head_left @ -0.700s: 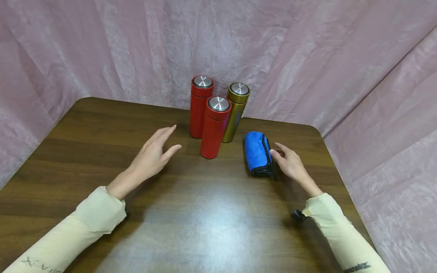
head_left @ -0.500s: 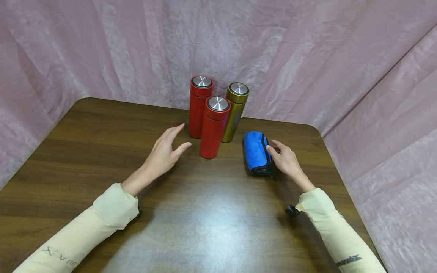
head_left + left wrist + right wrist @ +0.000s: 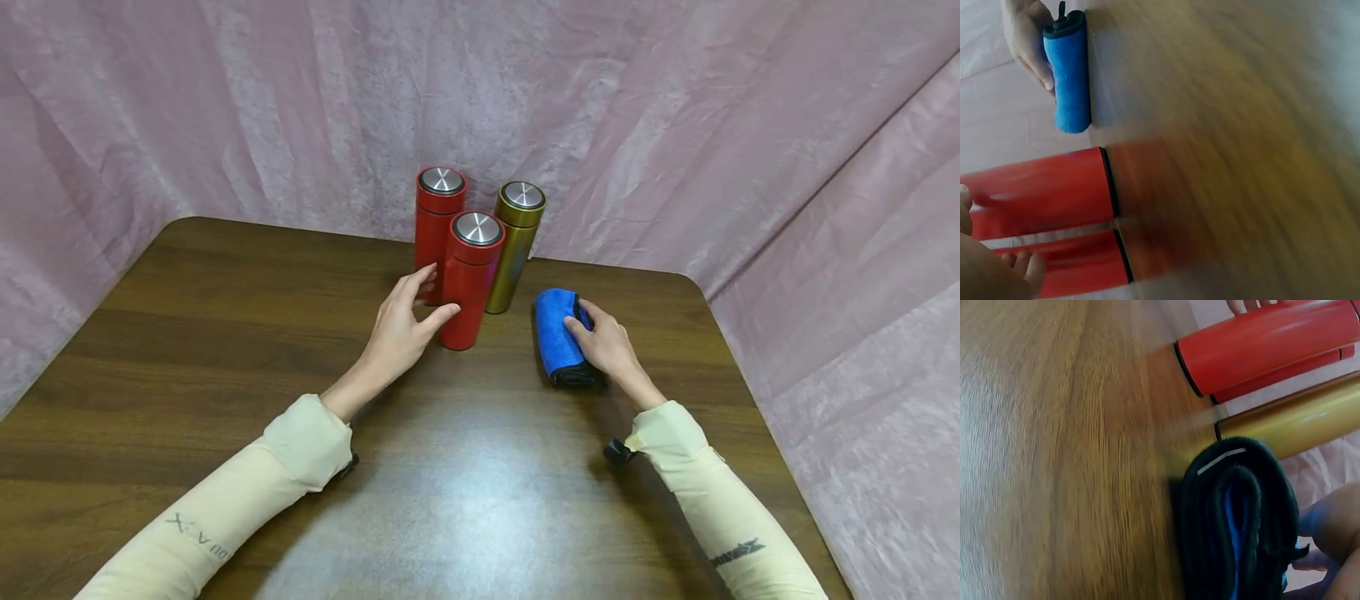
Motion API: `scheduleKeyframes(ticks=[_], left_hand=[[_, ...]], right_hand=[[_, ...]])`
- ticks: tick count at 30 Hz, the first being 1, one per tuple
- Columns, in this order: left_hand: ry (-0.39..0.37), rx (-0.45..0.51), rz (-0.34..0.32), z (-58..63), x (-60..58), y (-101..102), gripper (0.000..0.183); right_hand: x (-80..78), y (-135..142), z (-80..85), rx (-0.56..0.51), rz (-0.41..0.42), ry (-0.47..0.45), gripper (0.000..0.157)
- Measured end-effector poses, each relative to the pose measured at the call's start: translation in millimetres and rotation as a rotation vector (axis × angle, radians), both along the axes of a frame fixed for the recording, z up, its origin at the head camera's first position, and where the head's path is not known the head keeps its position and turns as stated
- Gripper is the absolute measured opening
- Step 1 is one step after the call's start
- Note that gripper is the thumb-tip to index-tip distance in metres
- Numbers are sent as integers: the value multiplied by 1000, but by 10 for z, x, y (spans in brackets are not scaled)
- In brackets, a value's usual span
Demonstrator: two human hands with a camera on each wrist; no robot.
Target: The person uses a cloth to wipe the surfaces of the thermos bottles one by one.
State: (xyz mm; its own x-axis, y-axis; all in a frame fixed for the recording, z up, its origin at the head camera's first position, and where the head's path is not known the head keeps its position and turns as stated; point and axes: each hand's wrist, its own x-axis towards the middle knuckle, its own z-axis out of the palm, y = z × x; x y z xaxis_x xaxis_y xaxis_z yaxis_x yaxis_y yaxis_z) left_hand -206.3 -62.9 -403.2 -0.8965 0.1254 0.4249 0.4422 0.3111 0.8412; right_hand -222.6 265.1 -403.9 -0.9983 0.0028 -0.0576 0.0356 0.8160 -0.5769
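Observation:
Two red thermos bottles, one in front and one behind, stand upright with a gold thermos on the table. My left hand reaches in from the left, fingers and thumb spread. Its thumb tip is right at the front red bottle's side, and its fingertips overlap the rear red one. To the right lies a rolled blue towel with black edging. Over the towel's right side is my right hand, thumb along its top. The right wrist view shows the towel's rolled end with that hand just above.
The wooden table has rounded far corners. Pink velvet curtain hangs close behind the bottles and along the right side. A black wrist camera sticks out beneath the right cuff.
My left hand has moved right and slightly up to the red bottles. My right hand has shifted left, from beside the towel to over it. Bottles and towel stay in place.

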Motion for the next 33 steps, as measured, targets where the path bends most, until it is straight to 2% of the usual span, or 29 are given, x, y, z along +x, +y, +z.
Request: scheduleKeyframes(ticks=[4, 8, 18, 26, 29, 33], left_hand=[[-4, 11, 4, -6, -36, 99, 71], [-10, 16, 15, 4, -47, 167, 71], [-26, 37, 26, 21, -62, 193, 69], [-6, 35, 27, 22, -76, 195, 67], [0, 33, 27, 21, -80, 192, 67], [6, 27, 24, 13, -95, 184, 67]], right_hand=[[-8, -49, 2, 9, -4, -21, 62], [-2, -72, -5, 15, -12, -2, 61], [8, -141, -7, -9, -17, 40, 61], [16, -226, 1, -61, -11, 132, 59], [29, -237, -20, -77, -9, 176, 55], [43, -232, -58, -105, -12, 207, 41]])
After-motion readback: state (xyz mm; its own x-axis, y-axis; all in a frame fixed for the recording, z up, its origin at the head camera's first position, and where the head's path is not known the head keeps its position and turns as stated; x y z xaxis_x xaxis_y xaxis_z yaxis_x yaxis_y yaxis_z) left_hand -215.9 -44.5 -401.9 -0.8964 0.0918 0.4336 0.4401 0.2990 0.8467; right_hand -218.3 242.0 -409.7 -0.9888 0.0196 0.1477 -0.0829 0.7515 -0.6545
